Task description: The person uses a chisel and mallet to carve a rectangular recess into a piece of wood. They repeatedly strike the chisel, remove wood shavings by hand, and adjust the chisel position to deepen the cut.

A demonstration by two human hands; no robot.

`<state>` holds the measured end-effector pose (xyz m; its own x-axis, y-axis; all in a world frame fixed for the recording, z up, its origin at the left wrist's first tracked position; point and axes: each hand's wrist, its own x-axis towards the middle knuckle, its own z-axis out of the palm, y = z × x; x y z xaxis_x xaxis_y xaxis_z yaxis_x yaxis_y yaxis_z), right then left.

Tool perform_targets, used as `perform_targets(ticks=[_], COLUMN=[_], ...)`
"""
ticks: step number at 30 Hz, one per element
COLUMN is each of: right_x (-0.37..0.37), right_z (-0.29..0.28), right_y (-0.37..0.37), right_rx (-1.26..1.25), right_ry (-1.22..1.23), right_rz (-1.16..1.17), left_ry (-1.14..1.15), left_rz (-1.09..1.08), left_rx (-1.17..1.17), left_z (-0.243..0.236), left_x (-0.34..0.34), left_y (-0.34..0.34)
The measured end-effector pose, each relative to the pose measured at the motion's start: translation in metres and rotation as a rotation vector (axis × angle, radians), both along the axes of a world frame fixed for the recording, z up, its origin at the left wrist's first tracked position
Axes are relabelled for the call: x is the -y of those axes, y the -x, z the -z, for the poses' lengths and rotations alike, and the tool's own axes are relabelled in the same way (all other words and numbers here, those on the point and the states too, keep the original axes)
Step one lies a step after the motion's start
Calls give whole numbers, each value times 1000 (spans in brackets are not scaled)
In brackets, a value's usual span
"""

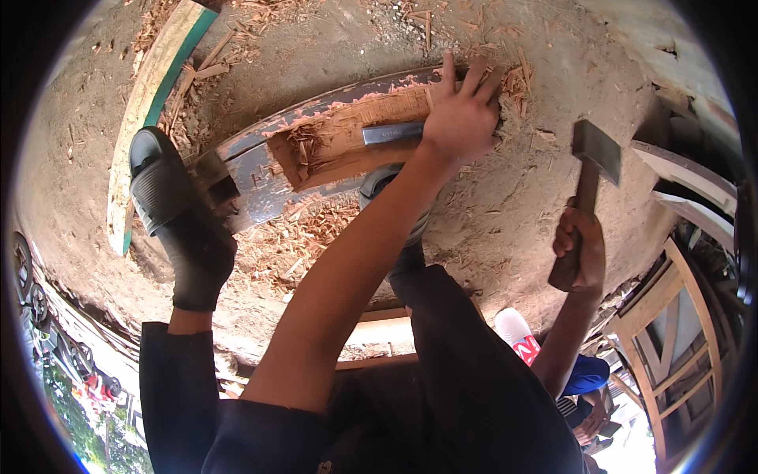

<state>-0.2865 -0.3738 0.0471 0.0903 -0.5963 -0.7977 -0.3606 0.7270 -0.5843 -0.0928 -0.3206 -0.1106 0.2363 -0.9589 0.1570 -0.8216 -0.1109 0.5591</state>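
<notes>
A curved wooden piece (260,178) with flaking grey paint lies on the ground, a long hollow cut into its middle. My left hand (464,122) rests over its right end, fingers stretched and spread. A flat bluish metal blade (392,133), chisel-like, lies in the hollow; its right end disappears under my left hand and wrist. Off to the right, my right hand (583,245) is wrapped round the wooden handle of a hammer (596,150). The hammer's blocky metal head points up and away from me, apart from the wood.
My sandalled feet (166,189) flank the workpiece. Wood chips (308,245) litter the dirt floor. A curved plank (146,110) with a green edge lies at left. Wooden frames (671,340) stand at right. Another person's hands (592,426) show at lower right.
</notes>
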Motion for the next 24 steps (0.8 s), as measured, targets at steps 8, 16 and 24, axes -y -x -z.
perform_targets(ticks=[8,16,24], right_x=[30,-33,1], right_z=[-16,18,-1], right_y=[27,-40,-26], right_rx=[-50,-164,35], right_ry=[185,-54,107], right_rz=[5,-323,40], left_ry=[48,50,34], left_rz=[6,-22,-20], left_rx=[4,-55,-23], left_z=[4,6,3], left_x=[1,2,-2], left_y=[16,8,7])
